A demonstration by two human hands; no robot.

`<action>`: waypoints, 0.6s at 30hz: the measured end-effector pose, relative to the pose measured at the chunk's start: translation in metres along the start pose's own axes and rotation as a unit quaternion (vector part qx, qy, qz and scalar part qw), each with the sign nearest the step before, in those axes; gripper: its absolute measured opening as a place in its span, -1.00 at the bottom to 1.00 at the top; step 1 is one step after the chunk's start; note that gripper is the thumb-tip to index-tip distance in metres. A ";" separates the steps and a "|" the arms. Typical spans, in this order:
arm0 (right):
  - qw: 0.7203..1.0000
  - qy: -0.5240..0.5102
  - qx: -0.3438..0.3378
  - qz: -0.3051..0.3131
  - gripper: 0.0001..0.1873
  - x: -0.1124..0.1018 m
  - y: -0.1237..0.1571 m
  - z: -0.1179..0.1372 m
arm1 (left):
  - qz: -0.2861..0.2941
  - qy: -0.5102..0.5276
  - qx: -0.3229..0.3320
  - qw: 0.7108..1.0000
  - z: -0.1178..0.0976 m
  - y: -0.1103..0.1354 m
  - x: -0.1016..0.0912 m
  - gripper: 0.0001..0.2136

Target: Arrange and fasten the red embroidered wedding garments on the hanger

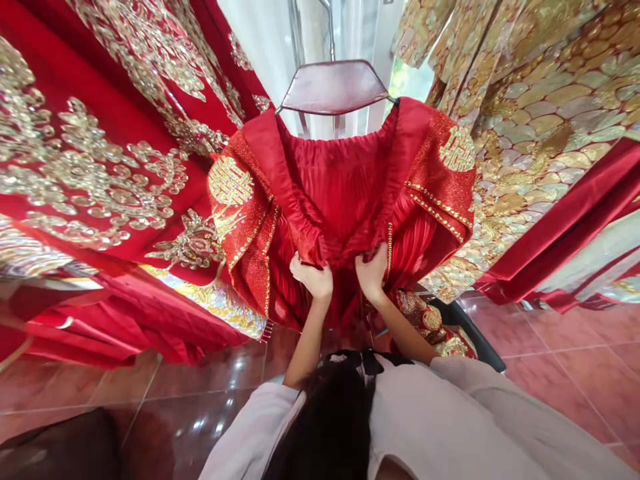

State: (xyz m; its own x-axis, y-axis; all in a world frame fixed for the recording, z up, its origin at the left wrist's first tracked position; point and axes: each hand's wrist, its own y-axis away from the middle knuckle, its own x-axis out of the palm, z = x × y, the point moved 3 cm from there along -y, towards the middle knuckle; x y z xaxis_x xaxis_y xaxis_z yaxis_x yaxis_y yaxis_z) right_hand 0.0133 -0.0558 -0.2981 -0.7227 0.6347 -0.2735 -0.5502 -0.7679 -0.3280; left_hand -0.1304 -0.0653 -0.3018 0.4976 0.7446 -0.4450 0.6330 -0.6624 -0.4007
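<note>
A red pleated skirt [345,183] with an elastic-looking waistband hangs from a hanger [334,87] in front of me. Its side panels carry gold round emblems and rows of gold beads. My left hand [313,275] is closed on the gathered edge at the left of the opening. On the other side, my right hand [373,272] grips the matching edge, a short way from the left. Between the hands the cloth dips into a V. The fingertips are partly hidden in the folds.
Red garments with gold beadwork [100,173] hang at the left. Gold patterned garments [545,113] hang at the right. A dark tray [475,333] holding red-and-gold cloth [435,320] is on the tiled floor [575,373]. A metal rack [330,30] stands behind the hanger.
</note>
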 end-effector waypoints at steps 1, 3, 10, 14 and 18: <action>0.999 -0.011 0.018 0.032 -0.65 0.008 0.005 -0.009 | 0.005 -0.002 -0.011 1.000 0.004 0.003 0.007 -0.33; 0.995 -0.032 0.032 0.087 -0.77 0.018 0.015 -0.022 | 0.004 -0.003 -0.021 1.000 0.008 0.009 0.017 -0.29; 0.988 -0.043 0.040 0.141 -0.78 0.029 0.032 -0.028 | 0.024 -0.006 -0.031 0.999 0.005 0.022 0.030 -0.18; 0.983 -0.015 0.059 0.175 -0.64 0.032 0.020 -0.025 | 0.014 0.003 0.009 1.000 0.008 0.033 0.016 -0.18; 0.974 -0.026 0.064 0.217 -0.62 0.028 0.020 -0.024 | -0.009 0.026 0.044 0.999 0.023 0.042 0.000 -0.29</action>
State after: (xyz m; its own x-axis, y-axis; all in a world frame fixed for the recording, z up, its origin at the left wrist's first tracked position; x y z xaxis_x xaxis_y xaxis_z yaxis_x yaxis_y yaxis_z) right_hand -0.0081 -0.0508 -0.3339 -0.9172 0.2453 -0.3139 -0.2337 -0.9694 -0.0746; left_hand -0.1178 -0.0947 -0.3372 0.5185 0.7580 -0.3957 0.5889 -0.6521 -0.4774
